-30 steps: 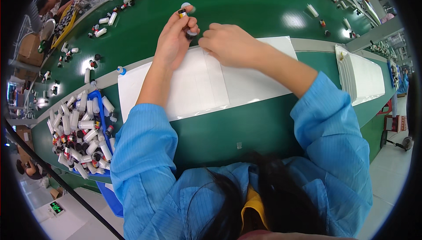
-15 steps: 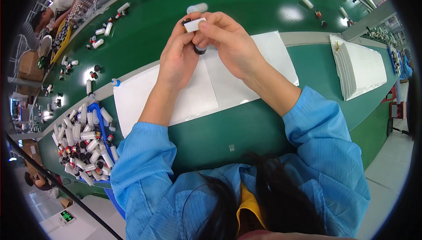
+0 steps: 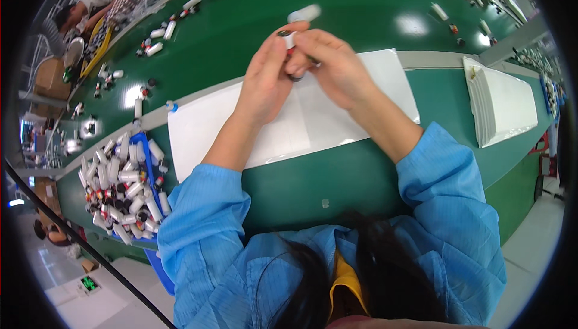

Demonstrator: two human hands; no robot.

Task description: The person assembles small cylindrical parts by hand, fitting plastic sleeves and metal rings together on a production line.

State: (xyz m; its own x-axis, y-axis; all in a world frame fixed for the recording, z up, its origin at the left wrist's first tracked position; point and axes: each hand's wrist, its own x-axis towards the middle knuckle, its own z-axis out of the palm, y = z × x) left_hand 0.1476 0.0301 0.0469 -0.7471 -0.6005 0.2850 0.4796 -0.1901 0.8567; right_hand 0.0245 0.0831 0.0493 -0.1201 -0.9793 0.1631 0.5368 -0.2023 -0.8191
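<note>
Both hands meet beyond the far edge of a white sheet (image 3: 223, 127). The fingers of my left hand (image 3: 263, 82) are closed round a small piece (image 3: 289, 40) with a black end, a white face and some red below. My right hand (image 3: 342, 70) pinches the same piece from the other side. Fingers cover most of it, so its kind is unclear. A dark end peeks out beneath the fingers. Just past the fingertips is a smeared white cylinder (image 3: 305, 13); I cannot tell whether it touches my hand.
At left, a blue tray (image 3: 154, 185) is heaped with white cylinders and small black-and-red pieces (image 3: 117, 193). Similar pieces lie scattered over the far green surface (image 3: 241, 15). A stack of white sheets (image 3: 506, 100) lies at right. Another person (image 3: 96, 0) is at the far left.
My hands have shifted right and slightly nearer, and the held piece is turned more upright. The white cylinder past the fingers appears farther right. The whole view has shifted a little.
</note>
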